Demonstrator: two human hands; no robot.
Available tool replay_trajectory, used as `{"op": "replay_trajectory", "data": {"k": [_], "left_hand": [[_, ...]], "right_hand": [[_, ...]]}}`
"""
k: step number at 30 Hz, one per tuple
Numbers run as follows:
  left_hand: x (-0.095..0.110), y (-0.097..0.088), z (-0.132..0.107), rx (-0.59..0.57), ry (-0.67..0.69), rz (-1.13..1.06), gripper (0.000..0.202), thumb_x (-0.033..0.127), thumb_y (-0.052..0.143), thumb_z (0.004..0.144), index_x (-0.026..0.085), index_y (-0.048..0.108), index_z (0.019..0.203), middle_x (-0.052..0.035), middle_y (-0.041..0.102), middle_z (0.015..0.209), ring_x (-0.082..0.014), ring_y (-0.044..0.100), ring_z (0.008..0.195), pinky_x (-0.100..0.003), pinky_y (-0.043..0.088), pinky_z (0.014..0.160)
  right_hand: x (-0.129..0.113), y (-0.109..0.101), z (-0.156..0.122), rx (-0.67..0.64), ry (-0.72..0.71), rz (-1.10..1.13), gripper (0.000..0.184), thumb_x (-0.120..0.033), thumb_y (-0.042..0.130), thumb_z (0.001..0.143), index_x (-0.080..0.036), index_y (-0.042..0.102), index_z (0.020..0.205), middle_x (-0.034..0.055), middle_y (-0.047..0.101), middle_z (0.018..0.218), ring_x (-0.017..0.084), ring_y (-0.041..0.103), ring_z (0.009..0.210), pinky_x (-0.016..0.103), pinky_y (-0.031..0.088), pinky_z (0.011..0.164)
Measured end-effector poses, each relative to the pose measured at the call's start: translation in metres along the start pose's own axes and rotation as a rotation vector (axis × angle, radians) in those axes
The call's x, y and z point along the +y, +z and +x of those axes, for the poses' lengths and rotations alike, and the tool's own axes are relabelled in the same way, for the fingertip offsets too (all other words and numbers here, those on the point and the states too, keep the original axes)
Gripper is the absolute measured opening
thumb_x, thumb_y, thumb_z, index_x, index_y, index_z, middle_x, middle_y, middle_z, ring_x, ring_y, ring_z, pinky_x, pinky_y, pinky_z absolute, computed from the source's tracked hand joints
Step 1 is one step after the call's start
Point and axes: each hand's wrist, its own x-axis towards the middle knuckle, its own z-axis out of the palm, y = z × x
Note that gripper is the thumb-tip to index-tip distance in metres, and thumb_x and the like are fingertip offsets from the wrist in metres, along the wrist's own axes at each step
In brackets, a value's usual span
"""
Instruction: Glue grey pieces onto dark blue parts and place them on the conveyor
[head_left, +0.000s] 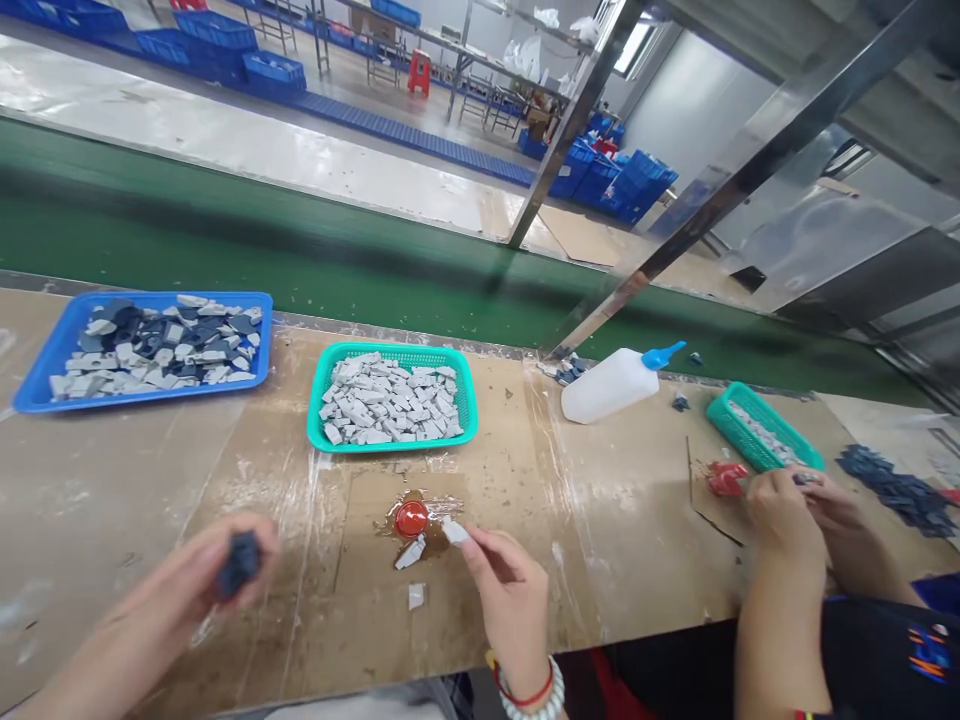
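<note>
In the head view, the two hands are well apart. The left hand (234, 560) is closed around a dark piece (240, 564), too blurred to tell one part from several. The right hand (514, 585) pinches a light grey piece (454, 531) between thumb and fingers, probably by one end so the other stays exposed. Just left of those fingertips sits a small red dish (411, 518) on wet cardboard, seemingly placed for short reach. Beyond both hands, between them, the green basket (397, 446) probably keeps loose light pieces handy.
</note>
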Motion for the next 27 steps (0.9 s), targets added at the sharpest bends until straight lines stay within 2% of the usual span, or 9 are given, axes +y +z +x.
{"op": "replay_trajectory", "data": {"k": [2, 4, 6, 9, 13, 17, 22, 24, 27], "left_hand": [[0.017, 0.031, 0.013, -0.162, 0.016, -0.045, 0.042, 0.063, 0.029, 0.092, 0.029, 0.052, 0.096, 0.0017, 0.051, 0.071, -0.0155, 0.044, 0.066, -0.024, 0.038, 0.063], [0.032, 0.058, 0.022, -0.247, 0.074, -0.016, 0.038, 0.061, 0.033, 0.093, 0.030, 0.051, 0.106, 0.0008, 0.053, 0.082, -0.0167, 0.047, 0.077, -0.026, 0.038, 0.072], [0.044, 0.080, 0.025, -0.307, 0.169, -0.022, 0.040, 0.060, 0.036, 0.092, 0.030, 0.051, 0.115, -0.0013, 0.055, 0.097, -0.0188, 0.049, 0.090, -0.027, 0.038, 0.082], [0.055, 0.099, 0.023, -0.362, 0.251, -0.143, 0.045, 0.061, 0.043, 0.090, 0.028, 0.049, 0.120, -0.0038, 0.054, 0.112, -0.0219, 0.049, 0.105, -0.028, 0.039, 0.086], [0.063, 0.105, 0.018, -0.354, 0.248, -0.211, 0.045, 0.060, 0.046, 0.089, 0.026, 0.050, 0.117, -0.0042, 0.054, 0.110, -0.0219, 0.049, 0.106, -0.027, 0.041, 0.082], [0.067, 0.104, 0.016, -0.332, 0.258, -0.156, 0.038, 0.057, 0.045, 0.092, 0.028, 0.050, 0.116, -0.0023, 0.055, 0.111, -0.0202, 0.050, 0.108, -0.026, 0.041, 0.084], [0.062, 0.107, 0.016, -0.135, 0.332, 0.060, 0.026, 0.045, 0.040, 0.097, 0.029, 0.051, 0.114, 0.0008, 0.056, 0.116, -0.0157, 0.051, 0.111, -0.025, 0.036, 0.096], [0.061, 0.109, 0.016, -0.113, 0.326, 0.040, 0.024, 0.042, 0.035, 0.099, 0.028, 0.050, 0.111, 0.0009, 0.058, 0.108, -0.0143, 0.054, 0.103, -0.025, 0.039, 0.091], [0.059, 0.109, 0.016, -0.148, 0.279, -0.044, 0.025, 0.040, 0.031, 0.100, 0.026, 0.050, 0.105, 0.0015, 0.059, 0.095, -0.0145, 0.057, 0.090, -0.025, 0.043, 0.082]], "right_hand": [[-0.008, -0.004, 0.004, 0.007, 0.089, 0.162, 0.013, -0.029, 0.068, 0.082, -0.019, 0.075, 0.087, 0.0035, 0.069, 0.073, 0.014, 0.063, 0.060, 0.024, 0.052, 0.053], [-0.017, -0.005, 0.005, 0.000, 0.082, 0.294, 0.010, -0.028, 0.071, 0.080, -0.020, 0.075, 0.085, 0.0020, 0.067, 0.071, 0.012, 0.061, 0.055, 0.023, 0.052, 0.050], [-0.027, -0.004, 0.005, -0.003, 0.012, 0.338, 0.008, -0.022, 0.072, 0.078, -0.023, 0.075, 0.086, 0.0019, 0.069, 0.076, 0.013, 0.065, 0.062, 0.023, 0.055, 0.055], [-0.042, 0.001, 0.001, -0.006, -0.147, 0.251, 0.021, -0.011, 0.071, 0.077, -0.027, 0.075, 0.090, 0.0017, 0.071, 0.087, 0.015, 0.069, 0.079, 0.024, 0.058, 0.068], [-0.054, 0.008, -0.002, -0.013, -0.322, 0.169, 0.031, -0.003, 0.068, 0.077, -0.027, 0.074, 0.095, 0.0018, 0.072, 0.090, 0.015, 0.069, 0.082, 0.024, 0.058, 0.072], [-0.058, 0.016, -0.002, -0.029, -0.340, 0.167, 0.027, -0.003, 0.069, 0.077, -0.025, 0.074, 0.092, 0.0027, 0.072, 0.088, 0.015, 0.070, 0.080, 0.023, 0.059, 0.069], [-0.056, 0.028, -0.006, -0.031, -0.467, 0.070, 0.026, 0.000, 0.062, 0.081, -0.020, 0.073, 0.093, 0.0043, 0.068, 0.084, 0.012, 0.066, 0.073, 0.019, 0.057, 0.065], [-0.055, 0.028, -0.007, -0.131, -0.513, 0.007, 0.025, -0.001, 0.060, 0.082, -0.017, 0.072, 0.098, 0.0075, 0.066, 0.090, 0.014, 0.066, 0.078, 0.022, 0.058, 0.070], [-0.057, 0.020, -0.004, -0.392, -0.494, -0.068, 0.025, -0.008, 0.064, 0.081, -0.014, 0.069, 0.106, 0.0126, 0.063, 0.105, 0.017, 0.066, 0.084, 0.027, 0.058, 0.076]]}}
